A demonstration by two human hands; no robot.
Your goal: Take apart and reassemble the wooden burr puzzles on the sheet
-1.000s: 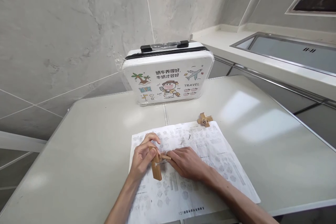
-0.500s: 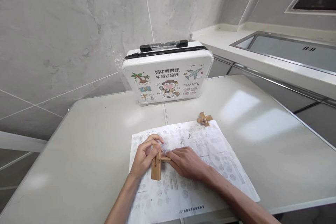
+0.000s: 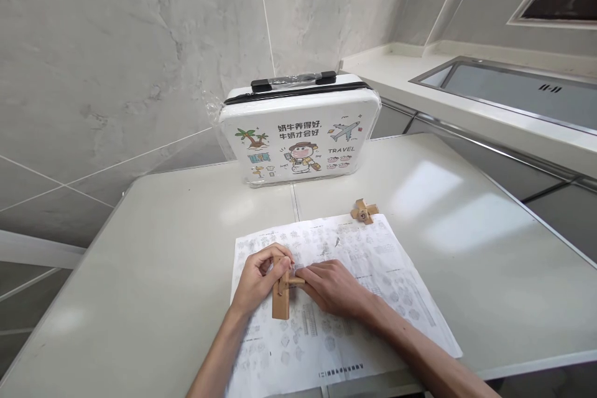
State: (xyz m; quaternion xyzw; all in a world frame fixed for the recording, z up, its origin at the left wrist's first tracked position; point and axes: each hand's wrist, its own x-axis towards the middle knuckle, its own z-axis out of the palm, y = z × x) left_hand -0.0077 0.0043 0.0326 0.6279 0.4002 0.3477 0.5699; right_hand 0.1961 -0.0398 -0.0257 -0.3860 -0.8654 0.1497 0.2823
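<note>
My left hand (image 3: 255, 278) is closed on a flat, light-brown wooden puzzle piece (image 3: 280, 306), thumb on its near face and fingers curled over its top end. A narrower wooden puzzle piece (image 3: 296, 282) sticks out from its right side, and the two touch. My right hand (image 3: 332, 287) is closed around the outer end of this narrower piece, with its fingertips partly hidden. Both hands are above a printed paper sheet (image 3: 329, 343) with rows of small diagrams. Whether the two pieces interlock is hidden by the fingers.
A small cross-shaped cluster of wooden pieces (image 3: 364, 211) sits at the sheet's far right corner. A white cartoon-printed case (image 3: 303, 121) in clear plastic stands at the back of the pale table (image 3: 153, 249). Behind it is a tiled wall; a counter with a sink (image 3: 508, 90) lies right.
My left fingers have curled in closer around the top of the flat piece. The right hand keeps its hold with hardly any movement. The view has shifted slightly.
</note>
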